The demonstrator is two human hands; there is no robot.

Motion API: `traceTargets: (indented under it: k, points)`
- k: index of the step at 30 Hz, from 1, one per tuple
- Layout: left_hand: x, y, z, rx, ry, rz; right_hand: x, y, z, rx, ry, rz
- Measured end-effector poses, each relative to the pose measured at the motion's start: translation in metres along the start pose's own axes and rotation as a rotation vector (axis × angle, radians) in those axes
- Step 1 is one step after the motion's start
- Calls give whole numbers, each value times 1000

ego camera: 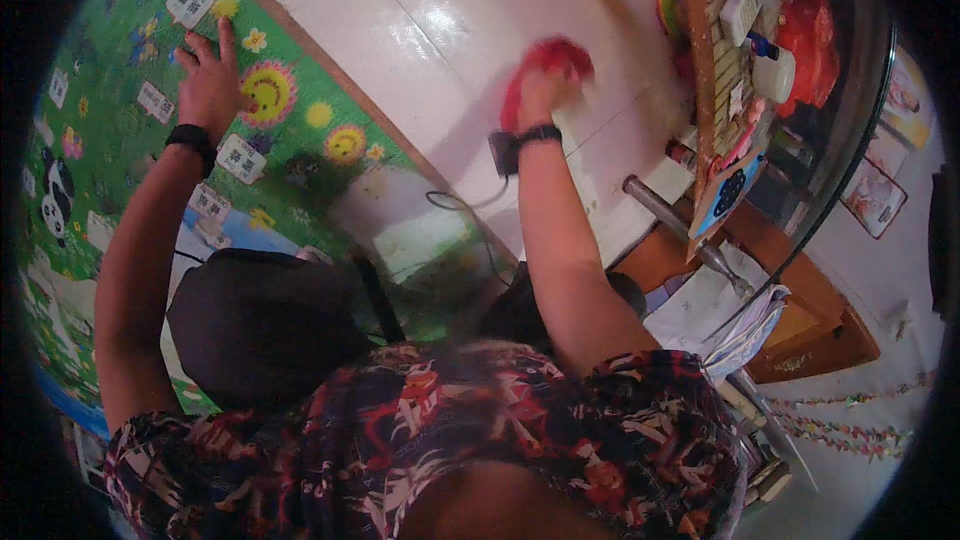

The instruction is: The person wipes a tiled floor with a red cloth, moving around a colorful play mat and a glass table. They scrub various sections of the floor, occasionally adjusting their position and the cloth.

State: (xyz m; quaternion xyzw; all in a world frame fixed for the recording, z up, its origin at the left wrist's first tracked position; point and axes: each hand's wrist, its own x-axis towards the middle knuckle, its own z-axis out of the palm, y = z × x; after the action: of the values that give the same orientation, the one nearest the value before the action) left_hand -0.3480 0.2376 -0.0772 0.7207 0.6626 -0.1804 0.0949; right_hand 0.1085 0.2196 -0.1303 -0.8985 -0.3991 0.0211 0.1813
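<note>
My left hand (pixel 206 86) rests with fingers spread on a green play mat (pixel 300 60), beside a printed smiling sun (pixel 268 94). My right hand (pixel 546 96) is on a red cloth (pixel 555 52), pressed against the pale tiled floor (pixel 420 37). Hand and cloth are blurred, and the fingers are partly lost against the cloth. A black band circles each wrist. At my right wrist sits a small black box (pixel 504 154), from which a thin black cable (pixel 450 201) loops back towards my knees.
A brown strip (pixel 330 82) edges the mat. To the right, a wooden shelf unit (pixel 701 52) bears a white container (pixel 772 75) and a red plastic bag (pixel 810 45). A metal tube (pixel 660 206) juts out near a bundle of papers or cloth (pixel 712 322).
</note>
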Motion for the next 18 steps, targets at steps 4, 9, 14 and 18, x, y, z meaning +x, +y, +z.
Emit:
traceTargets:
  k: [4,9,14,18]
  points:
    - [9,2,1,107,-62,16,35,-141,7,629,-177,126]
    - [16,15,-16,82,-65,57,74,-145,-21,1180,-417,325]
    - [7,10,-17,108,-137,6,43,-54,-112,1396,-393,329]
    - [16,6,15,88,-7,18,19,72,-202,1380,-225,439]
